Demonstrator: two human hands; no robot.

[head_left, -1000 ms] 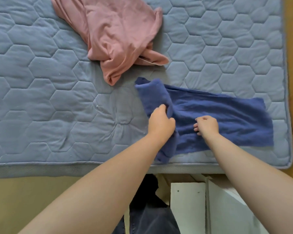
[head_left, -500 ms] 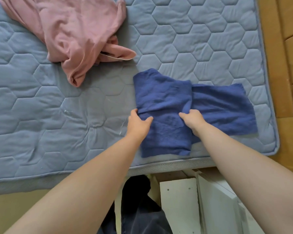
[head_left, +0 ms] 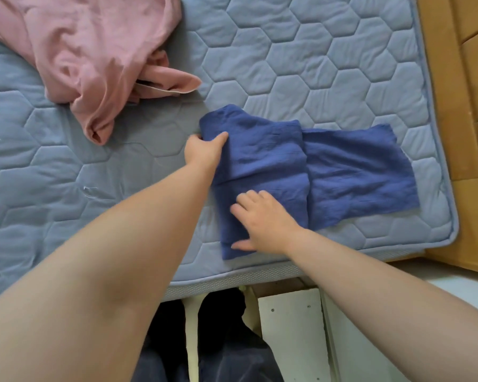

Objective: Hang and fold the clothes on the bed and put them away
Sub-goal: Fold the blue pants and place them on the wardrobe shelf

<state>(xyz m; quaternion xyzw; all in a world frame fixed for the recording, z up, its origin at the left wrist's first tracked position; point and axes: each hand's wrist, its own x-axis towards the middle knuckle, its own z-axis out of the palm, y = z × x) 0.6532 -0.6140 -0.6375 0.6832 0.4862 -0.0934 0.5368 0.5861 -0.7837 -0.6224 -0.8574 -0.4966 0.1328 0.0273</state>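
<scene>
The left edge of the blue garment (head_left: 262,161) is pinched by the left hand (head_left: 203,154): the thumb (head_left: 221,137) is laid on top of the cloth, while the other fingers are curled round the edge and mostly hidden there. The fingers (head_left: 250,198) of the right hand (head_left: 265,224) are spread apart and laid flat on the near part of the folded cloth, with nothing gripped. The garment is seen folded over on itself at its left half, a single layer being left spread out to the right. It is laid on the quilted grey-blue mattress (head_left: 301,64), close to the near edge and toward the right corner. A crumpled pink garment (head_left: 94,51) is seen farther back on the left, apart from the blue one. Wooden boards (head_left: 453,106) are visible beside the mattress on the right, and white panels (head_left: 290,323) below its near edge.
</scene>
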